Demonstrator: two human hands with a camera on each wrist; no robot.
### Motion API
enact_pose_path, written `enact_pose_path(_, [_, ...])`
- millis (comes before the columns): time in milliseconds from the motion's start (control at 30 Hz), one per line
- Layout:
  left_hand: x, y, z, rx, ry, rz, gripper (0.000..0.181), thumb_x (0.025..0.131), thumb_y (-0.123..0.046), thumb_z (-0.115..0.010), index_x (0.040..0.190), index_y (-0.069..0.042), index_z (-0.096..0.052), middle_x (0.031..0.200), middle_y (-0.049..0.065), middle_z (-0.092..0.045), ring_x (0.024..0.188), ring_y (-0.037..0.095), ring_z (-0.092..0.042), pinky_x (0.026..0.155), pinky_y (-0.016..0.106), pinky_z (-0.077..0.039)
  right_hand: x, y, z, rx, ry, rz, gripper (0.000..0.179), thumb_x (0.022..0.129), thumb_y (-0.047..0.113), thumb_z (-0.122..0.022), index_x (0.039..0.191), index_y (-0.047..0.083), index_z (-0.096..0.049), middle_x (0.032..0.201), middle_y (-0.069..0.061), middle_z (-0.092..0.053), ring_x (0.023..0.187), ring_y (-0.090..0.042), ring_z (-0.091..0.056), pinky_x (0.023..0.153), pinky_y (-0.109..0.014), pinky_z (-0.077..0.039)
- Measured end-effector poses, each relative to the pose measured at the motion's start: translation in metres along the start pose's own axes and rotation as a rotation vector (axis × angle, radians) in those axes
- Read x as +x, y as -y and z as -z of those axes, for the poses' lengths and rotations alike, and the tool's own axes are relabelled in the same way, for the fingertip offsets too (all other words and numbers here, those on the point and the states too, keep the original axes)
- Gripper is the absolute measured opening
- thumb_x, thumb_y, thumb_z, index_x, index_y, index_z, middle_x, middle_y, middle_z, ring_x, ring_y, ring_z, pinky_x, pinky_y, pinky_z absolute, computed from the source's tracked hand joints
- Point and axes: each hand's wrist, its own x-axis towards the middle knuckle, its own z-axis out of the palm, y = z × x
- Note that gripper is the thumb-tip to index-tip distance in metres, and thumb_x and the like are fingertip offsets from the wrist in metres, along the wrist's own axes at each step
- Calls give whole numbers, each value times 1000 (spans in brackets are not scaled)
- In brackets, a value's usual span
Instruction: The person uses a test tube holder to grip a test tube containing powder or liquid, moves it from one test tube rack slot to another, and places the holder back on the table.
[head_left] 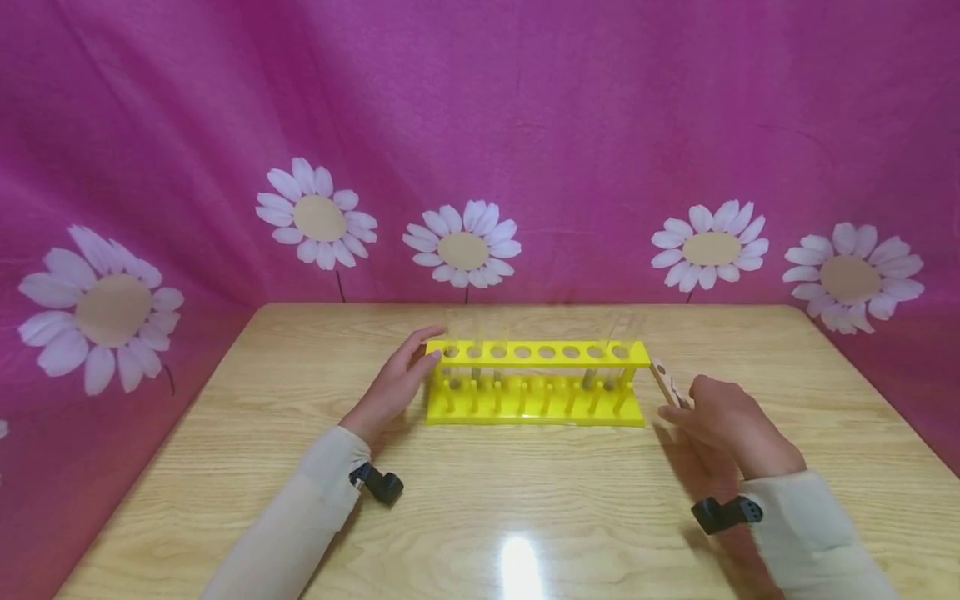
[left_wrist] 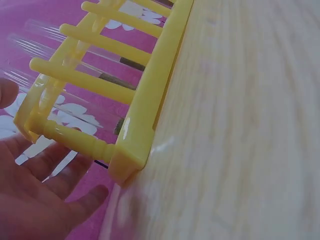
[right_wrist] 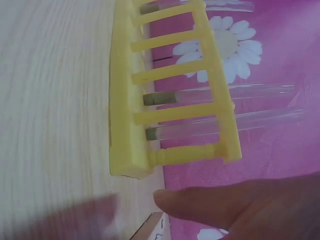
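Observation:
A yellow test tube rack (head_left: 536, 354) stands upright on the wooden table. Three clear test tubes (left_wrist: 116, 80) occupy its left holes and two more tubes (right_wrist: 265, 119) its right end, each with dark matter at the bottom. My left hand (head_left: 386, 387) holds the left end of the rack's top bar, thumb in front and fingers behind. Just off the rack's right end, my right hand (head_left: 731, 421) grips a wooden test tube clamp (head_left: 666, 383), whose tip points toward the top bar. Only a corner of the clamp shows in the right wrist view.
The wooden table (head_left: 525, 492) reaches back to a magenta curtain (head_left: 570, 150) printed with white daisies. Black wrist cameras sit on both sleeves. A bright light reflection lies on the table's front part.

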Motion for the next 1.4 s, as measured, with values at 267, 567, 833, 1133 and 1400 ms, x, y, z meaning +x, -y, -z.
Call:
enact_pose_path(267, [2,7,-2,-16,3,-32,42,103,-30,-44,145,-26,-39,154,-7,-30,144,13,-17,118,39,-16,1,-3,-2,50,0,-46,44,90,36,-66,96,-6,-57,74,-12,-50,69,-25,-49,56,-31,-40])
enact_pose_path(567, [3,13,-3,-90,18,-6,40,104,-33,-42,143,-31,-40,154,-9,-28,144,14,-19,115,42,-23,5,-7,-7,49,-39,-26,37,89,32,-66,86,-4,-59,69,-10,-48,64,-24,-47,54,-30,-37])
enact_pose_path(833, [2,16,-3,-147,34,-21,44,103,-36,-44,146,-31,-38,154,-10,-27,141,14,-25,115,40,-23,7,-11,-10,34,-71,-24,36,89,31,-67,84,-4,-62,69,-9,-50,63,-24,-47,53,-31,-37])
enact_pose_path(1133, [3,23,-3,-172,26,-22,45,102,-37,-45,146,-30,-38,154,-11,-28,142,14,-23,116,42,-20,9,-8,-17,34,-128,-37,33,89,25,-68,89,-6,-59,71,-12,-53,63,-26,-49,53,-31,-41])
enact_pose_path(1400, [2,25,-4,-177,18,-9,49,101,-41,-46,147,-27,-38,155,-9,-28,141,17,-25,116,45,-21,12,-11,-24,-29,-225,43,30,88,23,-66,78,-3,-58,65,-9,-51,57,-24,-47,49,-32,-39])
